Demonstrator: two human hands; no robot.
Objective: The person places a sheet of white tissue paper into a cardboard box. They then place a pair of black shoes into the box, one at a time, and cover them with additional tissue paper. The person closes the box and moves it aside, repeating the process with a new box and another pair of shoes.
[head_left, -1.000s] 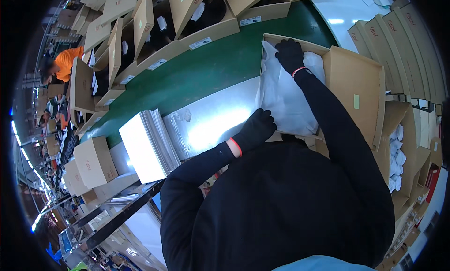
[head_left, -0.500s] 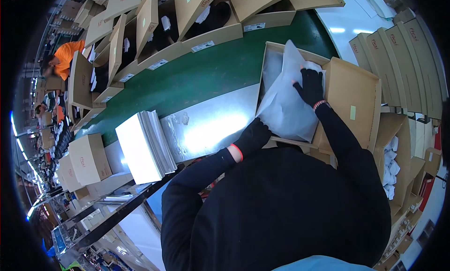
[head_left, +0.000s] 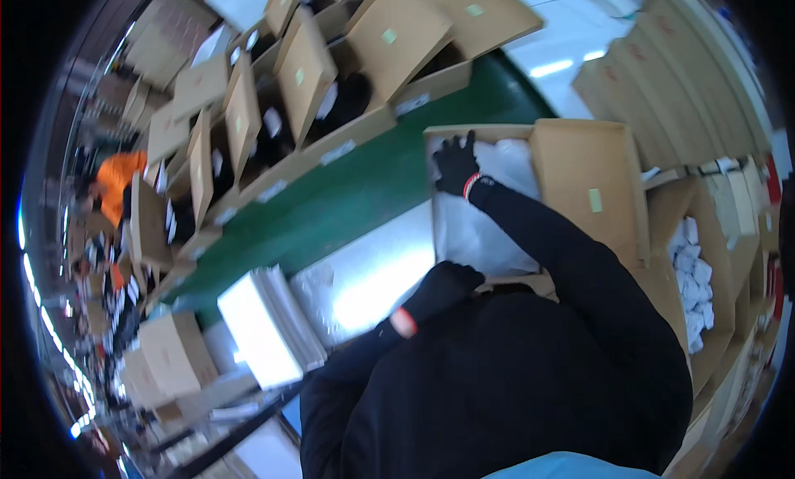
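An open cardboard shoe box (head_left: pixel 534 274) stands before me, its lid (head_left: pixel 584 168) folded back to the right. White tissue paper (head_left: pixel 480 231) covers what lies inside; whatever is under it is hidden. My right hand (head_left: pixel 457 166), in a black fingerless glove, lies on the paper at the box's far left corner with its fingers spread. At the near left corner, my left hand (head_left: pixel 447 290), gloved the same way, has its fingers curled by the box edge. Blur hides what, if anything, they grip.
A stack of white sheets (head_left: pixel 263 322) sits on the metal surface (head_left: pixel 373 272) to the left. Beyond the green belt (head_left: pixel 348 189) stands a row of open shoe boxes (head_left: pixel 352 135). Crumpled paper wads (head_left: pixel 691 272) fill a carton at right, below stacked boxes (head_left: pixel 662 106). A person in orange (head_left: pixel 116 181) is far left.
My right hand has moved left across the tissue paper to the far corner. The raised paper peak now lies flat inside the box. My left hand stays by the near corner.
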